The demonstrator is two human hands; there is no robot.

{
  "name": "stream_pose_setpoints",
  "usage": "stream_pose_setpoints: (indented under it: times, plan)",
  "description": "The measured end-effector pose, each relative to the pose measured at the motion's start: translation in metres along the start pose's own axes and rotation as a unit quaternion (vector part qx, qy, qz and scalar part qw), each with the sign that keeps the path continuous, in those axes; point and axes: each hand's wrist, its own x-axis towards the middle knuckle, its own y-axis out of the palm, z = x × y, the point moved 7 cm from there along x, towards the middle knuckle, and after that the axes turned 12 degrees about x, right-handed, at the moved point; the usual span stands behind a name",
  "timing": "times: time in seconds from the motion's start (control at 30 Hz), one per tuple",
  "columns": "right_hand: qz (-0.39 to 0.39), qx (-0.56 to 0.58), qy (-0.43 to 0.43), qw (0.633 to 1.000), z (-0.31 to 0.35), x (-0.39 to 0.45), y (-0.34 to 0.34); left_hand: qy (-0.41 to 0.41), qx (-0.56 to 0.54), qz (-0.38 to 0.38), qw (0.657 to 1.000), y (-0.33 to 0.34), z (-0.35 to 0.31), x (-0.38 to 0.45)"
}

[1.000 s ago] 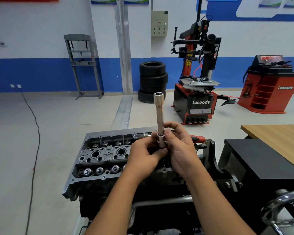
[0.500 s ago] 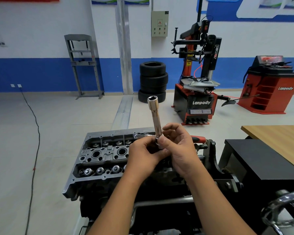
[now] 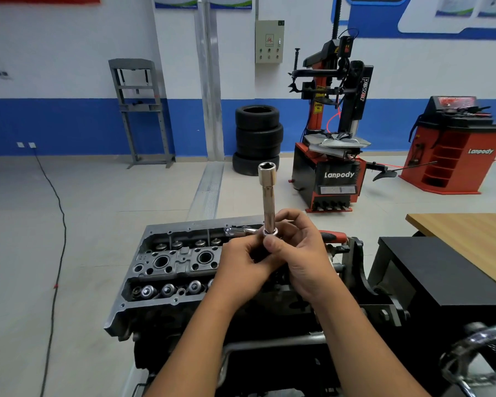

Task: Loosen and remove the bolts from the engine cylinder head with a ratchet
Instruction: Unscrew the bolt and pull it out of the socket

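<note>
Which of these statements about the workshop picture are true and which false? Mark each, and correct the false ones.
1. Both hands hold the long socket by its lower end. True: the left hand and right hand meet there.
2. The socket lies flat on the cylinder head. False: it stands nearly upright above the cylinder head, open end up.
3. A ratchet with a red handle lies behind the hands on the engine. True.
4. The stack of tyres stands on the wooden table. False: it stands on the floor by the wall; the wooden table is at the right.
5. The socket is on a bolt. False: it is held in the air.
</note>
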Motion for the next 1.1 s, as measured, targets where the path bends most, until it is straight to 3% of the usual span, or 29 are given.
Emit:
stream_pose_setpoints:
  times: [0.17, 0.3, 0.5, 0.7, 0.87, 1.1]
  plan:
    - [-0.037, 0.048, 0.020, 0.998, -0.0024, 0.0010, -0.0055, -0.019, 0.000, -0.009, 1.000, -0.0006, 0.0017, 0.0006]
    - [-0.024, 0.005, -0.005, 1.000, 0.0009, 0.0008, -0.0041, -0.008, 0.006, -0.036, 0.999, -0.0043, 0.0018, 0.0015]
    - [-0.026, 0.037, 0.021, 0.999, -0.0001, 0.0001, -0.0016, -0.006, -0.012, 0.004, 1.000, -0.0013, -0.0017, -0.0003]
    - [-0.033, 0.017, 0.002, 0.999, 0.0015, -0.0002, -0.0044, -0.018, -0.006, -0.046, 0.999, -0.0059, 0.0013, -0.0004]
    - [-0.042, 0.043, 0.026, 0.998, -0.0018, 0.0004, -0.0040, -0.006, -0.006, -0.002, 1.000, -0.0004, -0.0019, -0.0001]
    - [-0.029, 0.025, 0.012, 0.999, 0.0013, -0.0002, -0.0042, -0.010, -0.009, -0.028, 1.000, -0.0035, 0.0014, 0.0014]
